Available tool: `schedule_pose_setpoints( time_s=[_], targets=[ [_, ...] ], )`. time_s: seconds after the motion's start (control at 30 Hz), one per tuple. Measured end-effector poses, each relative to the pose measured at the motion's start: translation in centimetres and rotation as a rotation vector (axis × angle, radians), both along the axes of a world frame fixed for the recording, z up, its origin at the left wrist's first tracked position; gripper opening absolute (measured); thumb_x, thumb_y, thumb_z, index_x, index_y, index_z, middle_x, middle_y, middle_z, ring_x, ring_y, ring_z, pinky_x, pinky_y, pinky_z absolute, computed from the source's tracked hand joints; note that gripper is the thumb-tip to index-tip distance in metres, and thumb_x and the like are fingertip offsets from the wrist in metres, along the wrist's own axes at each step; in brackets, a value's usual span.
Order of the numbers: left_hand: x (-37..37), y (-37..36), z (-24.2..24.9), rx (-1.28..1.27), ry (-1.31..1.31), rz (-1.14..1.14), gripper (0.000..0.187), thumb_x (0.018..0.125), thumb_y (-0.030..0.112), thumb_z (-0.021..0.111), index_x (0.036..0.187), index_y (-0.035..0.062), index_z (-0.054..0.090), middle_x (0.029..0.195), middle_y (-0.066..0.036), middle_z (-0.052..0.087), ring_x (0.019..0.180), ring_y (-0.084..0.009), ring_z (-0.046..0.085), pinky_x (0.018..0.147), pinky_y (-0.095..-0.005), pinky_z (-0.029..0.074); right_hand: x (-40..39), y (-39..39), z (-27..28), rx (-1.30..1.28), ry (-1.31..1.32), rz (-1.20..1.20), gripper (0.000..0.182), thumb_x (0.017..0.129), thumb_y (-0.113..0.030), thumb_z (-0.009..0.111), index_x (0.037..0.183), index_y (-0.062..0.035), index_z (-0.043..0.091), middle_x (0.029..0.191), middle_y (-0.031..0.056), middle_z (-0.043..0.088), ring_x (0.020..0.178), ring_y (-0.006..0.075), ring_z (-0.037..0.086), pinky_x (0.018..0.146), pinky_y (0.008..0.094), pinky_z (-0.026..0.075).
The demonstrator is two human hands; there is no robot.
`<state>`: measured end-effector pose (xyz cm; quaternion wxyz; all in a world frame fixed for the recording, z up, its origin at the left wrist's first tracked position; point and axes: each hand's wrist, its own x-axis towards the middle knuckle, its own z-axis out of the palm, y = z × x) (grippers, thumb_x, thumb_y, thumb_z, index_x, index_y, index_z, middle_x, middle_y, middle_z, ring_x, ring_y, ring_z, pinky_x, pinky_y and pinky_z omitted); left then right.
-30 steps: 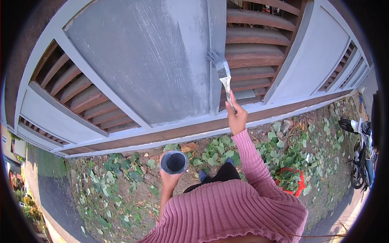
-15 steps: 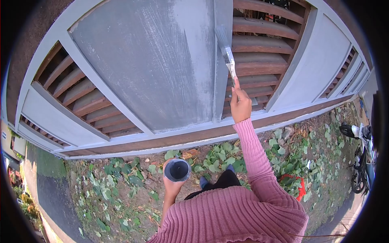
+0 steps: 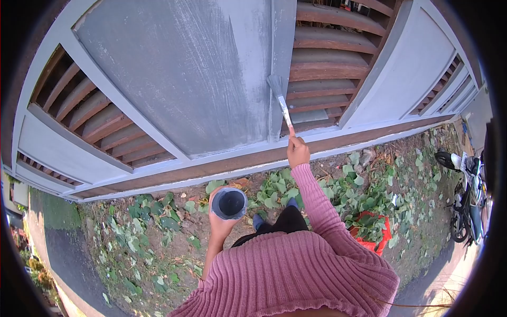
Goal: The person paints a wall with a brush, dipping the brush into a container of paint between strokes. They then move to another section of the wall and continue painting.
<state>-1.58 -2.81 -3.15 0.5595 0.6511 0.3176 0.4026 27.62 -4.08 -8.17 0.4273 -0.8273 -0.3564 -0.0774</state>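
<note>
A paintbrush (image 3: 283, 107) is gripped by its handle in my right hand (image 3: 299, 152). Its grey bristles rest against the narrow upright post (image 3: 282, 42) between the panel and the brown slats. My left hand (image 3: 219, 224) is wrapped around a cup (image 3: 231, 203) with dark grey paint inside. The large panel (image 3: 174, 68) to the left of the post is coated in uneven grey, with lighter streaks along its right side.
Brown slats (image 3: 330, 71) fill the opening right of the post, and more slats (image 3: 100, 116) lie to the left. Leafy vines (image 3: 274, 189) cover the ground at the wall's foot. A red container (image 3: 384, 232) lies at right, and a motorcycle (image 3: 465, 201) stands farther off.
My right hand has drawn the paintbrush down along the post, toward its lower end. The cup in my left hand is slightly higher in view. The whole view has shifted a little.
</note>
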Motion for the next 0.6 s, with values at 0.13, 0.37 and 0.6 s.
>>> schedule_pose_setpoints(
  time_s=[0.13, 0.37, 0.6],
  targets=[
    [-0.3, 0.1, -0.1, 0.133, 0.01, 0.028, 0.069, 0.058, 0.007, 0.083, 0.116, 0.002, 0.047, 0.109, -0.008, 0.057, 0.098, -0.0164, 0.057, 0.088, -0.0317, 0.045, -0.6, -1.2, -2.7, -0.169, 0.094, -0.025, 0.029, 0.087, -0.017, 0.052, 0.114, -0.0195, 0.061, 0.08, 0.0147, 0.062, 0.073, 0.0368, 0.06, 0.061, 0.0459, 0.047],
    [-2.2, 0.0, -0.9, 0.09, 0.039, 0.047, 0.067, 0.06, 0.006, 0.081, 0.118, 0.0012, 0.048, 0.109, -0.009, 0.058, 0.099, -0.0167, 0.057, 0.088, -0.0313, 0.045, -0.9, -3.0, -9.1, -0.451, 0.103, 0.008, 0.04, 0.086, -0.017, 0.049, 0.123, -0.0304, 0.053, 0.083, 0.015, 0.063, 0.073, 0.0362, 0.062, 0.064, 0.0472, 0.051],
    [-2.4, -0.4, 0.1, 0.048, 0.03, 0.123, 0.065, 0.06, 0.005, 0.081, 0.117, 0.0004, 0.048, 0.11, -0.009, 0.058, 0.099, -0.0183, 0.058, 0.088, -0.0323, 0.046, -1.2, -6.5, -12.9, -0.698, 0.249, 0.132, 0.045, 0.084, -0.02, 0.05, 0.127, -0.0334, 0.049, 0.088, 0.0161, 0.065, 0.081, 0.0341, 0.063, 0.073, 0.046, 0.051]
  ],
)
